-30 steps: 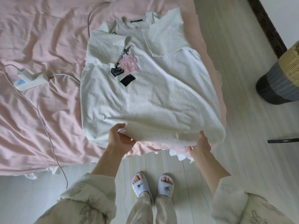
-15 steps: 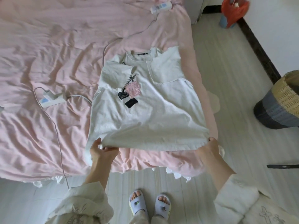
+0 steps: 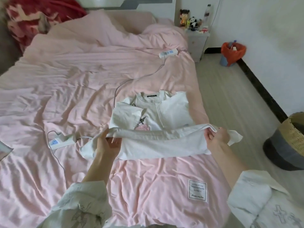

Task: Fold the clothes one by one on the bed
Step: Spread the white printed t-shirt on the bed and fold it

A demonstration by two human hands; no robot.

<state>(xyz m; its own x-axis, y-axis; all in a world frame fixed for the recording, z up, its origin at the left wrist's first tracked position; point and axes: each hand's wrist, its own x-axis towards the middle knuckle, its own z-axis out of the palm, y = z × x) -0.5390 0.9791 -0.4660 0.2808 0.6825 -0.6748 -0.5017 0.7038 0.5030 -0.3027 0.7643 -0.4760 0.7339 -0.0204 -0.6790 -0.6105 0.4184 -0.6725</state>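
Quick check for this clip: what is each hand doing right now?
Left hand: gripping the left end of the T-shirt hem, lifted over the bed.
Right hand: gripping the right end of the same hem.

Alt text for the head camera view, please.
Both hands, left hand and right hand, grip the hem of a white T-shirt and lift it over toward its collar on a pink bed. A power strip lies left of it.

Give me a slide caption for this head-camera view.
Both hands, left and right, grip the white T-shirt's hem, folding it toward the collar on the pink bed.
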